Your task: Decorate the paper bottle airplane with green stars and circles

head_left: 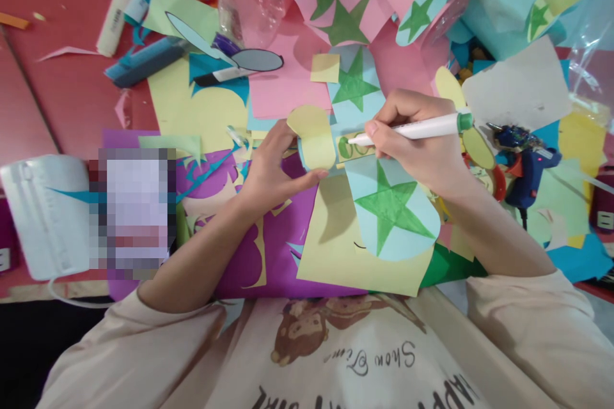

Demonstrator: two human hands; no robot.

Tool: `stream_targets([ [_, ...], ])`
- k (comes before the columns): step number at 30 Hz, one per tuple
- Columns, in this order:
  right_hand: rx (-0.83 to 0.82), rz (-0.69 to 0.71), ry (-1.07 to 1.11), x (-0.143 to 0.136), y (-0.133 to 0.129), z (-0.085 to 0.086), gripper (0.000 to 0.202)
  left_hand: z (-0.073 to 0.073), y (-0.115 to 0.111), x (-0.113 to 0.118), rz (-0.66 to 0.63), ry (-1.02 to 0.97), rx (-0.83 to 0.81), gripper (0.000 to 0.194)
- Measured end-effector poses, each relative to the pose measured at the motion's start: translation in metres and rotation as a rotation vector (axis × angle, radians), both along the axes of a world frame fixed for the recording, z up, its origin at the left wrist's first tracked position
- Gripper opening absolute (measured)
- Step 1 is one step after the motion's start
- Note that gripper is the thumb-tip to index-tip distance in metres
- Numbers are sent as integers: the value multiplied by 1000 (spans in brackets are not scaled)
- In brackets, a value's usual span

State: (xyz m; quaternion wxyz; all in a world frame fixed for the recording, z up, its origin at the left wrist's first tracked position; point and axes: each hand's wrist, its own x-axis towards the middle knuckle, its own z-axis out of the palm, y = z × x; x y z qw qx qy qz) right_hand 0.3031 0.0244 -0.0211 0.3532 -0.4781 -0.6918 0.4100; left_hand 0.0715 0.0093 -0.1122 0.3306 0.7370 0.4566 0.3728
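Note:
My right hand [422, 134] grips a white felt-tip marker [412, 129] with a green end. Its tip touches a small yellow paper strip [355, 147] bearing green rounded shapes, one of them filled in. The strip lies across a light blue paper cut-out with a large green star [394, 204] below and another green star [355, 81] above. Left of the strip, my left hand [273, 169] holds a pale yellow paper piece with a rounded end [316, 140], thumb at its lower edge and fingers at its upper left. Some fingertips are hidden behind the paper.
Purple paper [288, 268] and yellow paper [330, 236] lie beneath. A blue glue gun [530, 179] sits at right. Scissors [259, 59], glue sticks [118, 9] and a clear plastic cup [249, 3] are behind. At left stands a white device [48, 214] beside a blurred screen.

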Motion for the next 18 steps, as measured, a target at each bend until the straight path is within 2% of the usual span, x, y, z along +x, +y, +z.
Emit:
stream_targets([
  [18, -6, 54, -12, 0, 1, 1, 38, 4, -1, 2, -12, -13, -24, 61],
])
